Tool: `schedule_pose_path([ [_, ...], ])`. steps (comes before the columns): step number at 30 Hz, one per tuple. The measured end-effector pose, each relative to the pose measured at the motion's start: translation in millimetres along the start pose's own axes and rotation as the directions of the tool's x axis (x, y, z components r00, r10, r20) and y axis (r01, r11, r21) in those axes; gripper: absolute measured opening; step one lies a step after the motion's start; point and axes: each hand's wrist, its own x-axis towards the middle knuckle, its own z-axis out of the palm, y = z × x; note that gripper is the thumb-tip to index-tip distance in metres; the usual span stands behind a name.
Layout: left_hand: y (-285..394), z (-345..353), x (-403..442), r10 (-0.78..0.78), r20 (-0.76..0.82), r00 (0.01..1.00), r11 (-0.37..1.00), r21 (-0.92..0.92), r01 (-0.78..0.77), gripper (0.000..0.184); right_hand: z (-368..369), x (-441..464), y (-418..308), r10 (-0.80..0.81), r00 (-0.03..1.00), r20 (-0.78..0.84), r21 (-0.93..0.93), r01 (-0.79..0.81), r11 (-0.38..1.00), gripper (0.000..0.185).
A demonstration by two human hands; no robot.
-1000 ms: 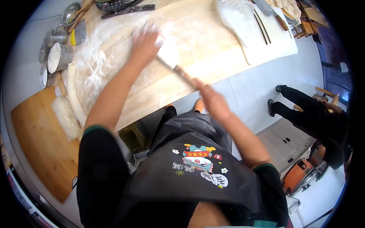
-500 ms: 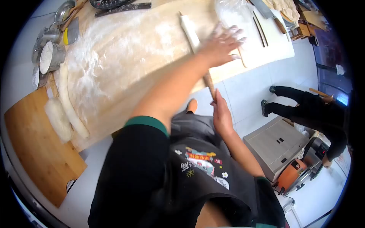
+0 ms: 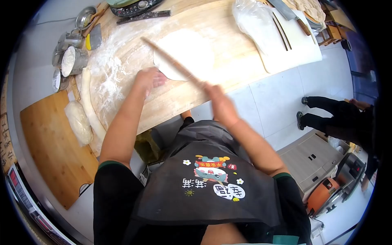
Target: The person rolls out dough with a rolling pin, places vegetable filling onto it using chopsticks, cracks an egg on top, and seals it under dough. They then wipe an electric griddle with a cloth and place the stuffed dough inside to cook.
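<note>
A round white dough sheet (image 3: 194,49) lies flat on the floured wooden board (image 3: 134,104). My right hand (image 3: 222,106) is closed around the near end of a long wooden rolling pin (image 3: 173,62), which slants across the left part of the sheet. My left hand (image 3: 150,79) is beside the sheet's near-left edge, its fingers stretched toward the dough and slightly blurred. Whether those fingertips touch the dough I cannot tell.
At left are a thick dough rope (image 3: 89,102), a wrapped dough lump (image 3: 78,122), a metal flour cup (image 3: 74,61) and a scraper (image 3: 94,37). At right, a cleaver (image 3: 281,9) and chopsticks (image 3: 281,30) lie by plastic wrap (image 3: 251,20). A person (image 3: 335,112) stands at right.
The dough that was wound on the rolling pin now lies spread out flat. My left hand has moved left off the pin, and the pin's far end has swung left.
</note>
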Motion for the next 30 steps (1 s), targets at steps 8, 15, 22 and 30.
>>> schedule_pose_path([
  [8,72.3,75.6,21.5,0.58,-0.043,0.813,0.814,-0.014,-0.581,0.043,-86.8,5.2,60.4,-0.263,0.949,-0.176,-0.46,0.157,0.874,0.056],
  [15,-1.8,37.2,-6.7,0.479,0.71,0.516,-0.283,0.681,-0.675,0.063,-61.0,-41.8,41.9,-0.168,0.985,-0.043,-0.343,0.144,0.928,0.063],
  [22,-17.6,20.1,-39.3,0.531,0.606,0.592,-0.241,0.778,-0.581,0.064,-56.7,-48.0,22.7,-0.035,0.995,0.095,-0.199,0.053,0.979,0.068],
  [30,66.2,102.9,103.9,0.774,0.38,0.507,-0.116,0.872,-0.476,0.053,-53.9,4.9,40.4,-0.062,0.998,-0.029,-0.399,0.045,0.916,0.061],
])
